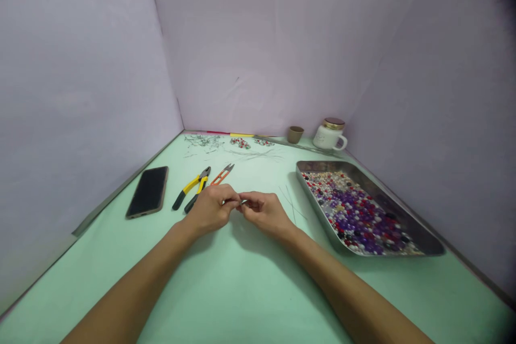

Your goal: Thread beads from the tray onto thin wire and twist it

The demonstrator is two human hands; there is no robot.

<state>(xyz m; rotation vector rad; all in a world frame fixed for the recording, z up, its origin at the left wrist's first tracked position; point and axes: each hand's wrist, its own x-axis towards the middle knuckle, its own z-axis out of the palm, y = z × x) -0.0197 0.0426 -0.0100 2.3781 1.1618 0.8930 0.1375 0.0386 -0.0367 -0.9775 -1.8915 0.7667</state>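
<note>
My left hand point(213, 207) and my right hand point(266, 212) meet fingertip to fingertip over the middle of the table. Both are closed in a pinch around something tiny and dark, mostly hidden by the fingers, whose kind I cannot make out. Just beyond my left hand lie yellow-and-black pliers point(191, 189) and orange thread snips point(221, 174), both partly covered by that hand. To the right of my right hand a few thin wires point(291, 205) lie crossed on the table. Farther right stands a metal tray point(322, 220) holding many loose purple, red, white and black beads point(363, 215).
A phone point(148, 192) lies at the left. Along the back are wire scraps point(203, 141), two clusters of beaded pieces point(240, 143), long wires point(258, 155), a small brown cup point(295, 134) and a lidded white mug point(328, 137). Pale walls enclose the green table point(237, 290).
</note>
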